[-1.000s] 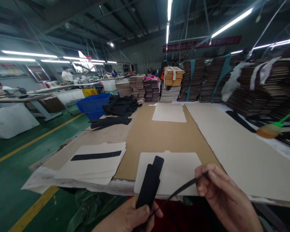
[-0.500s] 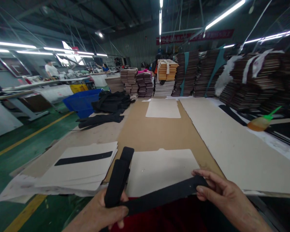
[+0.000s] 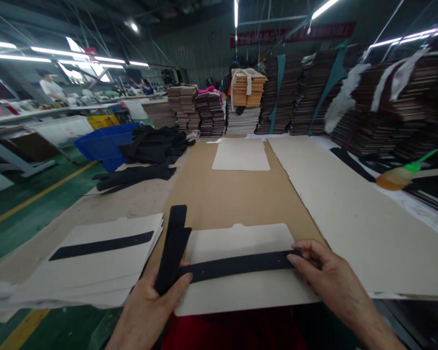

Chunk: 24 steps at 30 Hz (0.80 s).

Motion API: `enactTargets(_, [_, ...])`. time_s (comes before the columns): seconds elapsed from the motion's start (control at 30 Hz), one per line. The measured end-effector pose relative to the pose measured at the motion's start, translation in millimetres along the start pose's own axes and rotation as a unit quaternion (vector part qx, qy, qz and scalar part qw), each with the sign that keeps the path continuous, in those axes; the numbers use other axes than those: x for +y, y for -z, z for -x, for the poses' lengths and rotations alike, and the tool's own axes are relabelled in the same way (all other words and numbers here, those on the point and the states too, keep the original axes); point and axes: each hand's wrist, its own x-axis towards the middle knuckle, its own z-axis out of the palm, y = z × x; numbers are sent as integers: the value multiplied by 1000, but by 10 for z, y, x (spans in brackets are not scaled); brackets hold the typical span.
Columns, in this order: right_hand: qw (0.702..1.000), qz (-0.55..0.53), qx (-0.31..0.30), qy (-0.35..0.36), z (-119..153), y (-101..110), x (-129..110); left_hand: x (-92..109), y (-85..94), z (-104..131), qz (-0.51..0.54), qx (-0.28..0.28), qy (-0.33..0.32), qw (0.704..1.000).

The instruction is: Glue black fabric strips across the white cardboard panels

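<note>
Plain black on near strip (image 3: pixel 237 266); off-white on near board (image 3: pixel 241 297); tan on table sheet (image 3: pixel 233 194); blue on far left bin (image 3: pixel 107 145).

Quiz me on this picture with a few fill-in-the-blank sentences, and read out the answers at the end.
1. The left hand and right hand hold a strip coloured ____.
2. A bundle of similar material sticks up from the ____ hand.
3. The plastic bin beside the table is ____.
4. The bottle of orange liquid has a ____ nozzle.
Missing words: black; left; blue; green.
</note>
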Motion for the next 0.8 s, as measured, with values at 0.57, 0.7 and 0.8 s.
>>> enactTargets(0.57, [993,109,42,0,-142,-101,88,-61,-130,-158,-136,29,-58,989])
enactTargets(0.7, [993,107,49,-5,-131,-106,55,-58,-149,-156,-141,40,-74,986])
enactTargets(0.8, [992,116,44,-10,-131,-104,34,-52,-176,-139,-131,46,-72,988])
